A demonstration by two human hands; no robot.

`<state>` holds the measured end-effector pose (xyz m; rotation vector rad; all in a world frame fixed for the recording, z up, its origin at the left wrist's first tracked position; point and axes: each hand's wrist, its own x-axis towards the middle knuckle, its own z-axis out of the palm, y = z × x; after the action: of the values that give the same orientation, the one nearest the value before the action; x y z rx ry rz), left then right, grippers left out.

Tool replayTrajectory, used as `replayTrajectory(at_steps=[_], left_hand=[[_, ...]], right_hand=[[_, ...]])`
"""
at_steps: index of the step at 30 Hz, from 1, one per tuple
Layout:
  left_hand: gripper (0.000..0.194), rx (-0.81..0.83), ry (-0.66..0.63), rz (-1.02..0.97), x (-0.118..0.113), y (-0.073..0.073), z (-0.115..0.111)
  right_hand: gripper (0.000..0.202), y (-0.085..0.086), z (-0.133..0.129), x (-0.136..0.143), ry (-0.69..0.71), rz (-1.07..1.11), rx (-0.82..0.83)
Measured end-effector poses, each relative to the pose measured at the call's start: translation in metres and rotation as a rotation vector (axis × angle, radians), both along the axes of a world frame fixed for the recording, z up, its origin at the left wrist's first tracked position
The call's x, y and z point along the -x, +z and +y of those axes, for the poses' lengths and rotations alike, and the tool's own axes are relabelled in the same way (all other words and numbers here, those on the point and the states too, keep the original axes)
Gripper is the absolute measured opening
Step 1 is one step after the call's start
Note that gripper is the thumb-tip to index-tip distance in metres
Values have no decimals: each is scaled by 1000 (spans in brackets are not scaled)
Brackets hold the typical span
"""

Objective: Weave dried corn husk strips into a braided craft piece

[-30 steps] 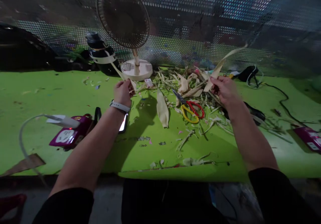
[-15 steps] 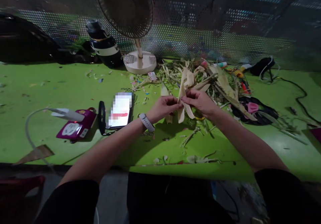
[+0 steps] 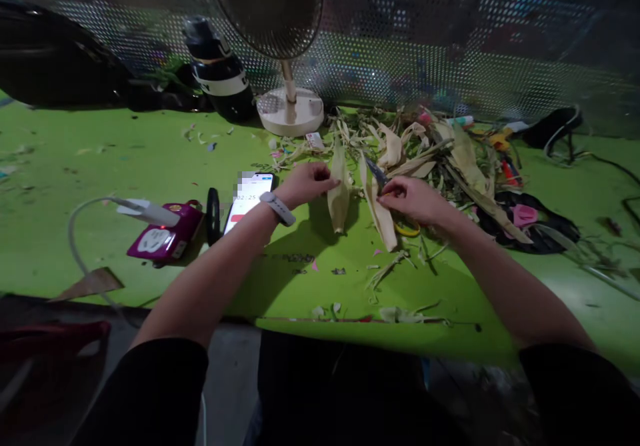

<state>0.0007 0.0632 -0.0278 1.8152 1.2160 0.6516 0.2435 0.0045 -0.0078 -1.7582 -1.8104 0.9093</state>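
Two pale husks (image 3: 339, 198) lie mid-frame, light and papery I'd judge (best pinched by an edge), left hand (image 3: 309, 185) curled at one, right hand (image 3: 411, 199) at the other, whether gripping I can't tell.

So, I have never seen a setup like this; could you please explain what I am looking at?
There is no machine: these are a person's bare hands, seen by one head-worn camera looking forward and down. The left hand has its fingertips at a pale, pointed dry leaf; the right hand has its own at a narrower beige leaf strip. Whether either is pinched or merely touched is hard to tell. Dark-bladed scissors with a yellow handle loop lie partly hidden by the right hand. The bright green tabletop also bears a lit phone, a magenta plastic socket block, a black bottle with a white band and a round fan.
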Motion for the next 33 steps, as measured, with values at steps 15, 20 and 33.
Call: replayTrajectory(at_steps=[15, 20, 33], left_hand=[[27, 168, -288, -321, -25, 18, -36], [23, 257, -326, -321, -23, 15, -33], [11, 183, -425, -182, -22, 13, -32]], right_hand=[[36, 3, -20, 23, 133, 458, -83], [34, 5, -20, 24, 107, 533, 17], [26, 2, -17, 18, 206, 381, 110]])
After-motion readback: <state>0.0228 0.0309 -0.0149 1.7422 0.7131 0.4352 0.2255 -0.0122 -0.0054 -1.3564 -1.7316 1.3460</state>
